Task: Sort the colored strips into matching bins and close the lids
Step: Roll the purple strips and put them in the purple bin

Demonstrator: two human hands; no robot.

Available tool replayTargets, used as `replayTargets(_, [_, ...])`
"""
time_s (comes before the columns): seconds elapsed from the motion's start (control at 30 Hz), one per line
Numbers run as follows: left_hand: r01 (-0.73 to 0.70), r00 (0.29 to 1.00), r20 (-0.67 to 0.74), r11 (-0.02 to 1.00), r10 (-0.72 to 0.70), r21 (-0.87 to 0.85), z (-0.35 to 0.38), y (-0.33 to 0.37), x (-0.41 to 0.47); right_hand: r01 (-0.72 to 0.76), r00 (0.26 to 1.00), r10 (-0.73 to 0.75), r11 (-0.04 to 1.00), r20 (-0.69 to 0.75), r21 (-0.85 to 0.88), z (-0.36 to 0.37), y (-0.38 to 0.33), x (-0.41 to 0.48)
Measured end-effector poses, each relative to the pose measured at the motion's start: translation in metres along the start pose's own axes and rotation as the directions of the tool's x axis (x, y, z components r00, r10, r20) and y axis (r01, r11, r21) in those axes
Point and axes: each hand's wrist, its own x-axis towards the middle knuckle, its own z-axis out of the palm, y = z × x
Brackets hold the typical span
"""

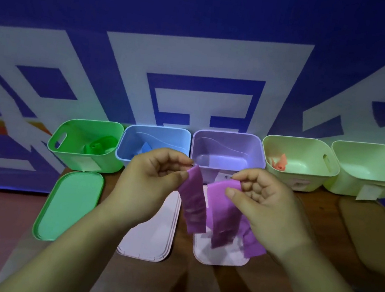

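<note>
Both hands hold a purple strip (194, 205) just in front of the purple bin (228, 156). My left hand (151, 179) pinches one end between thumb and fingers. My right hand (260, 205) pinches the other part, and the strip's loops hang down over a pale lid (218, 256). The purple bin looks empty inside. A green bin (85, 143) holds a green strip (98, 146). The blue bin (153, 144) holds a blue strip (146, 148). An orange strip (279, 164) lies in a pale yellow-green bin (299, 161).
A second pale yellow-green bin (371, 168) stands at the far right. A green lid (68, 205) lies in front of the green bin, and another pale lid (148, 238) lies partly under my left forearm. Two brown lids (367, 232) lie at the right on the brown table.
</note>
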Motion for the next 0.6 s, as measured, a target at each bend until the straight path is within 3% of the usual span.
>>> replayTargets(0.33, [0.039,0.999,-0.033,0.997,-0.037,0.062,-0.088,-0.021,-0.022,-0.038,0.999,0.039,0.998,0.030,-0.043,0.086,0.003,-0.013])
replayTargets(0.6, [0.047,0.998,0.040,0.998,-0.048,0.044,-0.138,-0.026,-0.030,-0.048,0.998,0.050,0.997,0.030,-0.062,0.136,0.002,-0.027])
